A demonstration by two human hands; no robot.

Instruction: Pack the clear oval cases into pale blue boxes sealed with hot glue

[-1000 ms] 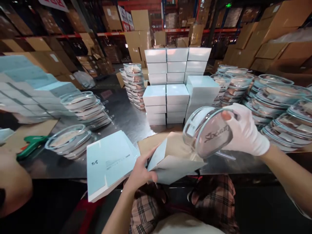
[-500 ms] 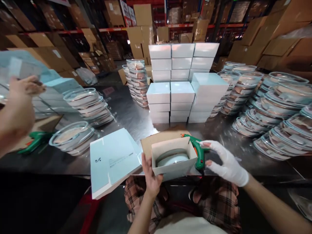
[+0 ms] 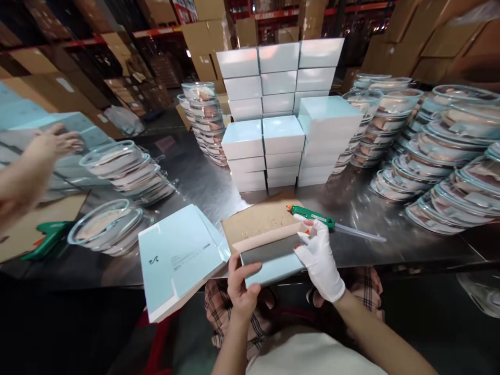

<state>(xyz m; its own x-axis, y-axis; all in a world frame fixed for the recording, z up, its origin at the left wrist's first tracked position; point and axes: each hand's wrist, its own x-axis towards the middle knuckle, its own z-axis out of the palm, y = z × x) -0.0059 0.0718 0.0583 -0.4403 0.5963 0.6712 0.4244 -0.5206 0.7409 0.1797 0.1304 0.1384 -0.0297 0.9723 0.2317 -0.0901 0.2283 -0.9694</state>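
A small pale blue box (image 3: 273, 260) sits at the near edge of the steel worktop (image 3: 203, 192), right in front of the person. It is squarish and shallow, with a light blue outer skin and a plain cream-brown inner face showing on the lid flap, which stands partly lowered over the opening; a dark grey band of shadow shows beneath the flap. The left hand (image 3: 242, 286), bare, grips the box's near left corner, thumb on top and fingers curled under. The right hand (image 3: 320, 258), in a white glove, presses flat on the box's right side and the flap's edge, fingers spread a little.

The box rests on a brown cardboard sheet (image 3: 255, 219). Just behind the gloved hand lies a green glue gun (image 3: 312, 214). To the left of the box lies a stack of flat, unfolded blue cartons (image 3: 175, 258). Finished blue boxes (image 3: 273, 114) are piled at the middle of the worktop, with stacks of clear glass lids (image 3: 437, 151) to the right and more to the left. Another person's hand (image 3: 50, 143) reaches in at the far left.
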